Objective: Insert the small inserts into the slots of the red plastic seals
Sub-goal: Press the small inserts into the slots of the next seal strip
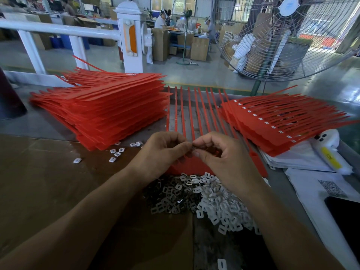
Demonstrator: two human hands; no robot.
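My left hand (161, 151) and my right hand (220, 152) meet fingertip to fingertip above a sheet of red plastic seals (191, 115) lying in front of me. Between their fingertips both pinch a small insert (193, 148), mostly hidden by the fingers. A heap of small inserts (202, 197), white plastic and dark metal ones, lies just below my hands. A tall stack of red seal sheets (109, 110) sits at the left. A second stack (280, 123), with white inserts along its edge, sits at the right.
A few loose inserts (116, 152) are scattered by the left stack. Brown cardboard (48, 182) covers the table's left. White papers (315, 184), a white-wrapped object with a yellow label (329, 151) and a dark phone (344, 217) lie at right. A large fan (288, 38) stands beyond.
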